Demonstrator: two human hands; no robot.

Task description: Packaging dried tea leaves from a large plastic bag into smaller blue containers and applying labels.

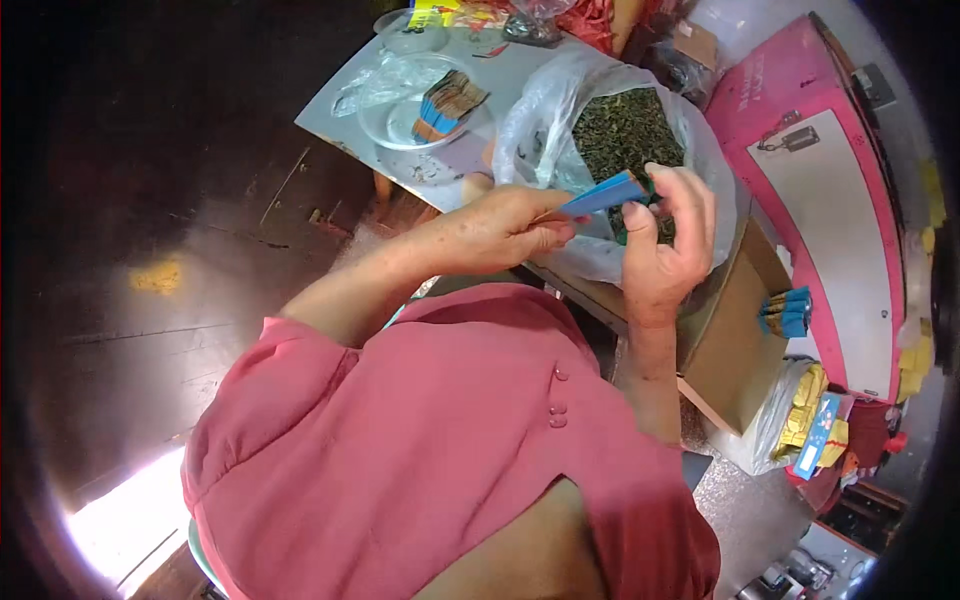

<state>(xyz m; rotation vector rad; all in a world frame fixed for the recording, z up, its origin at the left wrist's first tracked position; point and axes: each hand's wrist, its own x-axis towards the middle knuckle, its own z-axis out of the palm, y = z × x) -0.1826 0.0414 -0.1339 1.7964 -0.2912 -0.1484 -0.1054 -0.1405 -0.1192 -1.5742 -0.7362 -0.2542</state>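
Note:
My left hand (pixel 517 225) holds a narrow blue paper packet (pixel 604 195) by its near end, over a clear plastic bag (pixel 551 112) of dried, dark green-brown leaves (pixel 626 135). At the packet's far end is my right hand (pixel 671 232), its thumb and curled fingers apart on either side of that end. Whether those fingers grip the packet is unclear. Something dark green shows between them, too small to name. To the left, a clear round plastic tub (pixel 382 139) contains a stack of blue and brown paper packets (pixel 446 109).
The bag and tub stand on a grey tabletop (pixel 337 97). Right of my right arm is an open cardboard box (pixel 739 330), with more blue packets (pixel 786 313) beyond it. A pink-framed case with a metal latch (pixel 799 139) leans behind. Yellow packs (pixel 802 409) fill a bag lower right.

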